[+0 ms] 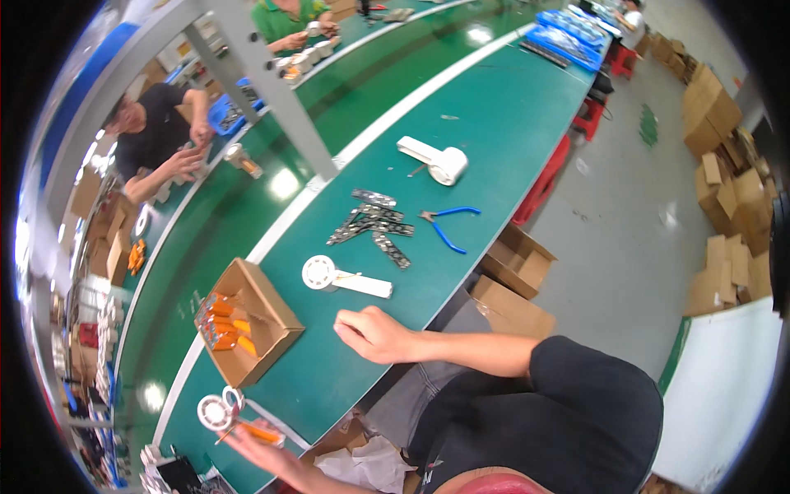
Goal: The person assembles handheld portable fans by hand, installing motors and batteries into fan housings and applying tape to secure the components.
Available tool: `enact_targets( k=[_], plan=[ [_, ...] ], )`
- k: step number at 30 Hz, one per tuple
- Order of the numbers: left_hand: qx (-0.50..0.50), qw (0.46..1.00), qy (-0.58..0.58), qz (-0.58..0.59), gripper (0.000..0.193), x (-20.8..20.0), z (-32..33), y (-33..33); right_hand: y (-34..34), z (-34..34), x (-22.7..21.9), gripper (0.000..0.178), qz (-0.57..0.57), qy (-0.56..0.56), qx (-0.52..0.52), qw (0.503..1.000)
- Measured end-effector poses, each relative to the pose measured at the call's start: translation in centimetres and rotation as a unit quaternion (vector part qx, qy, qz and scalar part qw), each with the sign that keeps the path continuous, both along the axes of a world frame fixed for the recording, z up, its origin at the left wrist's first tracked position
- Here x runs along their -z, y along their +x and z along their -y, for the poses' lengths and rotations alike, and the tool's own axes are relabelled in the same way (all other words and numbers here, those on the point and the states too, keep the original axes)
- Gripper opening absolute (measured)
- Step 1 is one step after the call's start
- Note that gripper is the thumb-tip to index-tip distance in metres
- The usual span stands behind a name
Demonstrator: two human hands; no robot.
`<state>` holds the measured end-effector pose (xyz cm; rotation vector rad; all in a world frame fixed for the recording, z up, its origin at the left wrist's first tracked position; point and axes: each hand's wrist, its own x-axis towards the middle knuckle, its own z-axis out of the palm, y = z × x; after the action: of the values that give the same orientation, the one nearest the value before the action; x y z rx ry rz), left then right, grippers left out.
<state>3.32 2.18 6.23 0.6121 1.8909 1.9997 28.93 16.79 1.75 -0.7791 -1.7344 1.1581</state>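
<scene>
At the lower left my left hand (262,454) is closed around a white handheld fan (216,412) with a round slotted head. An orange battery cell (265,431) lies along its handle, beside my fingers. My right hand (376,335) is curled shut above the table's near edge; whatever its fingers may hold is hidden. Just beyond it lies another white fan (362,285) with a round head. Farther up are a pile of dark circuit boards (372,221), blue-handled pliers (451,229) and a third white fan piece (436,158).
A cardboard box (274,317) of orange cells stands on the green table (313,395) between my hands and the conveyor (329,115). A grey metal post (288,107) rises beyond. Two people work across the belt. Cartons (514,263) and red stools (545,185) stand along the right.
</scene>
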Motion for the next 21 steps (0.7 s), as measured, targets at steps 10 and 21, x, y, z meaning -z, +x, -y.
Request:
enact_targets(
  k=[10,21],
  plan=[
    [0.043,0.996,-0.080,0.011,0.059,1.0,-2.8,-16.3,0.2,-2.0,2.6,0.004,0.033,-0.011,0.015,0.999],
    [0.183,0.967,-0.054,0.170,0.018,3.5,-20.7,-33.3,-1.1,-2.8,1.7,0.012,0.093,-0.109,0.048,0.989]
  ],
)
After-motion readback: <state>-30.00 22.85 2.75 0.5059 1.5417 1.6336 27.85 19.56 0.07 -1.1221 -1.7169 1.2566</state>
